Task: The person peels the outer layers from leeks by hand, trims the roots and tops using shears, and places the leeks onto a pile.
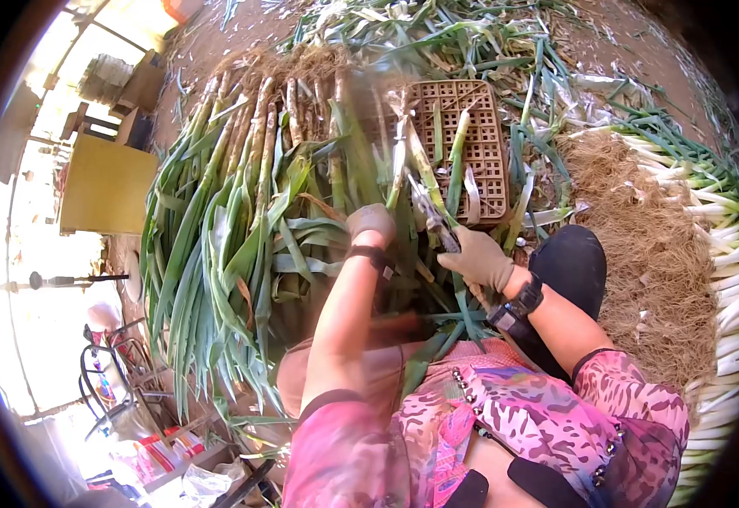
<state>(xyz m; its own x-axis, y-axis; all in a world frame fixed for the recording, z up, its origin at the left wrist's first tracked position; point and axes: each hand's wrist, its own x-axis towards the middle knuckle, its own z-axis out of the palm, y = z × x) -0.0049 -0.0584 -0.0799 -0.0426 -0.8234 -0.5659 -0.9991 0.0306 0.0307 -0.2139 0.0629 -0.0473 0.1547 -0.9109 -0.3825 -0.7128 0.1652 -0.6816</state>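
Beyond the curled fingers of my left hand [371, 224] juts the leek [398, 165] they grip; remotely, I see my right hand [483, 257] gripping a metal tool [430, 213] (a crate [490, 161] just beyond those fingertips).

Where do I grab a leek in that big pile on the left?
Probably by its pale brown stalk, a bit below the roots, with your hands coming from above. That part looks slim and straight and shows on top, while the green leaves spread out and overlap.
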